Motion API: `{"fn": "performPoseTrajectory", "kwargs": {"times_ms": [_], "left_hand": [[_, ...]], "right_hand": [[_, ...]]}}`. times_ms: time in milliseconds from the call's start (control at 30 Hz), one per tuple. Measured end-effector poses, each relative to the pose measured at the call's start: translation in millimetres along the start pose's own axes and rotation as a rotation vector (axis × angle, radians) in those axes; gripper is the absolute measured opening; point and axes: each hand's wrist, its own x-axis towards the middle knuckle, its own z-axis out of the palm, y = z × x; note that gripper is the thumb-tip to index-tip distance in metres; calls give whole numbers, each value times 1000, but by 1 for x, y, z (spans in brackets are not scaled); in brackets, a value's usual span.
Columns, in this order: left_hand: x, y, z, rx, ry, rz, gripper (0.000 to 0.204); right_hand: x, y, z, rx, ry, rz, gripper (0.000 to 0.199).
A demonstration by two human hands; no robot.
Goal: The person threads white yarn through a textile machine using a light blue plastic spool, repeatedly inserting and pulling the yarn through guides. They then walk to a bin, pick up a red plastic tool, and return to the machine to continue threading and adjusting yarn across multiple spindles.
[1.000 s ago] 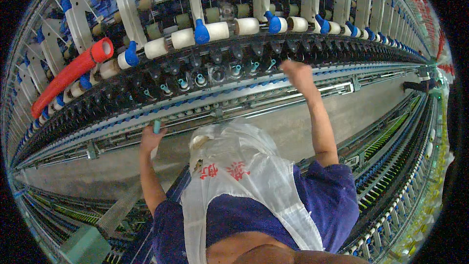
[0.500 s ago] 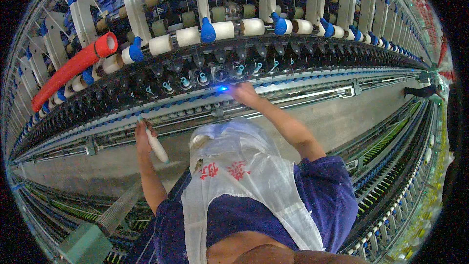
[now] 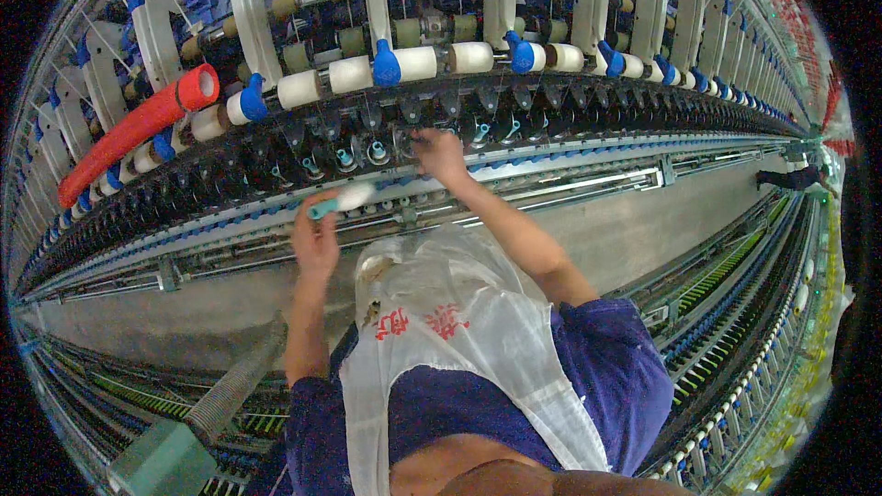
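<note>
My left hand (image 3: pixel 315 243) is closed on a yarn bobbin (image 3: pixel 355 197), gripping it by its teal end. The white yarn body tilts up to the right and is blurred, just in front of the machine's rail. My right hand (image 3: pixel 444 159) reaches into the row of spindles, its fingers bent together at one position; what lies between them is hidden. Teal-topped spindles (image 3: pixel 378 152) stand close on either side of that hand. Above runs a line of white rollers (image 3: pixel 349 74) with blue caps (image 3: pixel 386 62).
A red tube (image 3: pixel 138 136) lies across the rollers at left. Behind me, a ribbed hose (image 3: pixel 234 390) joins a green box (image 3: pixel 161 461). Another machine row (image 3: pixel 735 349) flanks the grey aisle floor (image 3: pixel 588 220). Another person (image 3: pixel 788 178) is far off at right.
My left hand has risen rightward, and the bobbin has swung from hanging down to pointing right. My right hand has moved up from the rail to the spindles; the blue light there no longer shows.
</note>
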Motion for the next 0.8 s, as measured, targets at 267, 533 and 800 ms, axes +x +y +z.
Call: {"fn": "performPoseTrajectory", "kwargs": {"times_ms": [267, 533, 800], "left_hand": [[73, -30, 149, 251, -181, 217, 26], [86, -4, 154, 225, -415, -326, 31], [39, -113, 217, 249, 102, -91, 22]], "right_hand": [[52, -74, -92, 229, 258, -732, 22], [38, -127, -132, 470, -116, -409, 17], [47, -155, -166, 877, -162, -395, 23]]}}
